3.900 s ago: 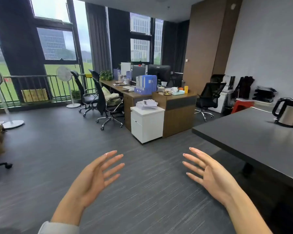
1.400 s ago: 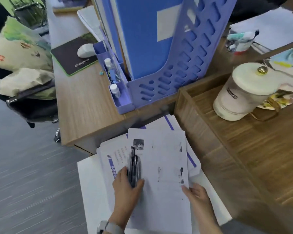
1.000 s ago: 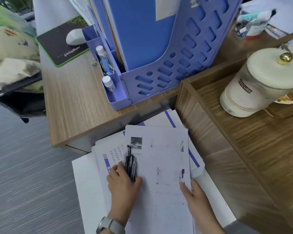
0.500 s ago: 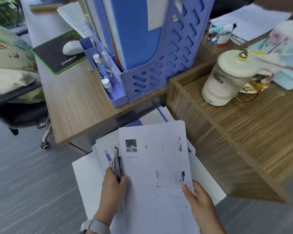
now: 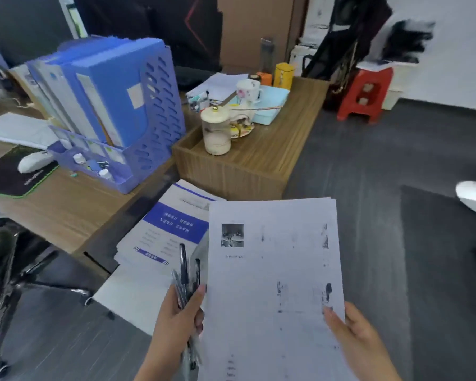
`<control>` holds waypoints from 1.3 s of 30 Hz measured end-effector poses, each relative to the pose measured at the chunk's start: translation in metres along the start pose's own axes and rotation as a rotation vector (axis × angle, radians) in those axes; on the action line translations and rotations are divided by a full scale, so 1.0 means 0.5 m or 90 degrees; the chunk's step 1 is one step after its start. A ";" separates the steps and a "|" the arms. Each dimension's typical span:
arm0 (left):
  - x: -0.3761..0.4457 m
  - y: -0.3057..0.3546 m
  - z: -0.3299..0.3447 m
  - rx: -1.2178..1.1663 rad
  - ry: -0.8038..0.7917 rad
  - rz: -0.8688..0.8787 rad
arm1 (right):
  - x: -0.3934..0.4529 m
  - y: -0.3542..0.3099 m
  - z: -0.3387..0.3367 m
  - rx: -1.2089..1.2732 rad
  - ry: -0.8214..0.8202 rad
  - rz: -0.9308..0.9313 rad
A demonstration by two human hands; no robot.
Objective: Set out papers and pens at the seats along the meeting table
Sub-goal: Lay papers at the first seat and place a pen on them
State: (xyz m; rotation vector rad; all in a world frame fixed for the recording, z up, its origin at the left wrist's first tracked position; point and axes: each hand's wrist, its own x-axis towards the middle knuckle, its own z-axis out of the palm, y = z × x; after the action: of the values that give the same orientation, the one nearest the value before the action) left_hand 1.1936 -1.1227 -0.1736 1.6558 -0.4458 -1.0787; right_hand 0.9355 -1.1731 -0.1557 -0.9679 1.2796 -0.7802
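I hold a stack of white printed papers [image 5: 272,270] in front of me, lifted off the cabinet. My left hand [image 5: 176,323] grips the stack's left edge together with a bundle of several dark pens [image 5: 186,273] that point upward. My right hand [image 5: 352,334] holds the stack's right edge, thumb on top. More sheets with a blue header [image 5: 165,232] remain on the white cabinet [image 5: 132,295] below. The meeting table is out of view.
A wooden desk [image 5: 61,213] carries a blue file rack [image 5: 127,105], a mouse [image 5: 35,160] on a dark pad, and a cream jar [image 5: 216,130] on a lower wooden unit. A black office chair [image 5: 8,265] stands at left, a red stool [image 5: 364,92] at back right. Dark floor opens to the right.
The papers and pens have come up off the cabinet in both hands. My view has swung up and to the right, showing the floor and red stool.
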 end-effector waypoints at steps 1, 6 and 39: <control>-0.028 0.001 0.022 0.016 -0.036 0.003 | -0.048 0.003 -0.032 0.008 0.032 -0.005; -0.167 0.009 0.180 0.150 -0.270 0.073 | -0.273 0.042 -0.219 0.045 0.263 -0.049; -1.540 -0.615 1.507 0.333 -0.935 0.175 | -1.246 0.494 -1.620 0.422 0.894 -0.041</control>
State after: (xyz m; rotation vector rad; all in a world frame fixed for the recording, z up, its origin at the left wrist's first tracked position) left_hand 0.1030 -0.8674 -0.1448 0.8381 -1.9417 -1.9225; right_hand 0.0337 -0.6330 -0.1394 0.2384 1.8948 -1.9332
